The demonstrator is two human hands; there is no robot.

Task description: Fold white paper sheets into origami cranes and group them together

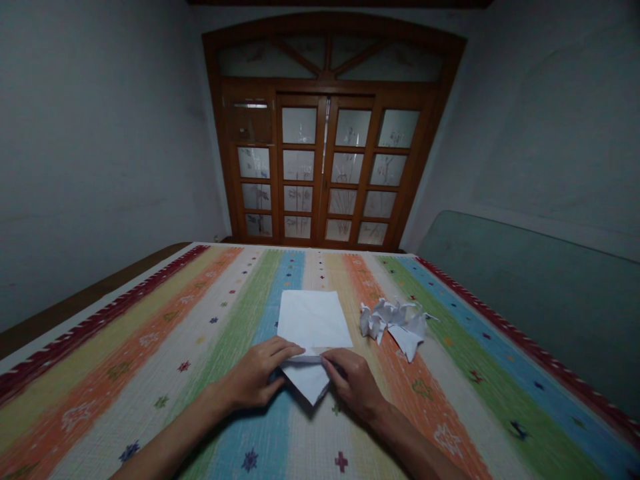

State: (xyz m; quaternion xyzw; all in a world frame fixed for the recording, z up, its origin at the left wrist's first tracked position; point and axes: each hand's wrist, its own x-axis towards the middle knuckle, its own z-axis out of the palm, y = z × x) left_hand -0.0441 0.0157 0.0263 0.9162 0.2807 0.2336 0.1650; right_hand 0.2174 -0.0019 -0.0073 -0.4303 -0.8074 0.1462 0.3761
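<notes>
A white sheet of folded paper (307, 381) lies between my hands, one corner pointing toward me and a narrow folded band along its far side. My left hand (257, 375) lays its fingers over the left end of the band, with the thumb at the paper's left edge. At the right end, my right hand (356, 383) pinches the paper between thumb and curled fingers. Just beyond, partly overlapped by the folded sheet, sit flat white square papers (313, 319). Whether they are one sheet or a stack I cannot tell.
Several folded white paper figures (393, 321), resembling origami cranes, are clustered to the right of the squares. A striped cloth (200, 400) covers the table. Beyond its far edge stand wooden doors with glass panes (325, 173). A pale green panel (525, 287) is at the right.
</notes>
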